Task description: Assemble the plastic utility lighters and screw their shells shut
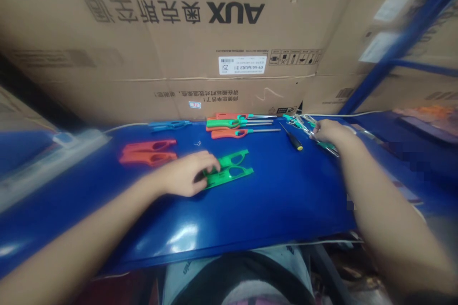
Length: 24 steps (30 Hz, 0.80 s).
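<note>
My left hand (193,174) has its fingers curled over two green lighter casing halves (229,173), which lie side by side with their trigger openings to the right. The thumb and fingertips press on their left end. At the far right, my right hand (327,132) pinches at a metal lighter tube (306,125) in a loose pile of tubes with teal parts; the fingertips are partly hidden. Left of the pile lie several lighters with metal tubes, among them an orange lighter (229,133) and a green lighter (223,124). A screwdriver (294,140) lies between them and my right hand.
Red-orange casing halves (148,152) lie left of my left hand, and blue casing parts (170,126) sit near the back edge. Upright cardboard (161,57) walls the back of the blue table (272,209). A blue metal post (393,52) slants at right.
</note>
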Each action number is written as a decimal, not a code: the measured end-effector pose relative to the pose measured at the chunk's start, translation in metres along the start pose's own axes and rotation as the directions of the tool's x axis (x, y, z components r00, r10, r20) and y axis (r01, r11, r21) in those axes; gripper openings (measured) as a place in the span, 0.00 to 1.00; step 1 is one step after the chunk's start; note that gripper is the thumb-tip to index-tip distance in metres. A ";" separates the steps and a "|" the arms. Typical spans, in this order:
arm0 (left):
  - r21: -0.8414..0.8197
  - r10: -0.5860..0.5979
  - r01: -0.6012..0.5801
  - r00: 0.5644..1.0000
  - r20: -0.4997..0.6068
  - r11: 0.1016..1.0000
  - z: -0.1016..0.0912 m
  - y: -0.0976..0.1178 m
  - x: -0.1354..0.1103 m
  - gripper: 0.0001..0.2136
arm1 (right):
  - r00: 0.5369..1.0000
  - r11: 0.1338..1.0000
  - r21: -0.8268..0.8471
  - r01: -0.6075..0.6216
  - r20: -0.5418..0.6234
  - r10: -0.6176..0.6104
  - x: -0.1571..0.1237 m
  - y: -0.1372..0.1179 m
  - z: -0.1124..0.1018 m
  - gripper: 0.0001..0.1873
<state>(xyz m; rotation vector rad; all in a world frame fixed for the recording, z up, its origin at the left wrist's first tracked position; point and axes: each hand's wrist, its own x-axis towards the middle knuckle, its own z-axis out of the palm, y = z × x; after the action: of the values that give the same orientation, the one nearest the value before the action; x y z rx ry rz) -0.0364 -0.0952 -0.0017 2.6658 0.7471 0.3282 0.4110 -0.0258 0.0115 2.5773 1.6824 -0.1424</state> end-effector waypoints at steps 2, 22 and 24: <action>-0.004 -0.023 0.023 1.000 0.013 1.000 -0.003 0.001 -0.001 0.19 | 1.000 1.000 0.005 0.000 -0.006 0.000 -0.001 0.000 -0.001 0.10; 0.132 -0.140 0.131 0.988 0.066 0.983 -0.012 -0.002 -0.006 0.22 | 0.821 0.740 0.471 0.481 -0.539 -0.190 -0.040 -0.034 -0.017 0.05; 0.176 -0.133 0.125 0.990 0.039 0.977 -0.015 0.006 -0.006 0.20 | 0.796 0.525 0.606 0.598 -0.528 -0.297 -0.054 -0.049 -0.015 0.08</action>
<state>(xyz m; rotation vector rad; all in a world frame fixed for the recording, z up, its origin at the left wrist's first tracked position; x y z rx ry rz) -0.0437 -0.0991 0.0137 2.7566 0.9678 0.1678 0.3451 -0.0536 0.0326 2.6417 2.9971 -0.5287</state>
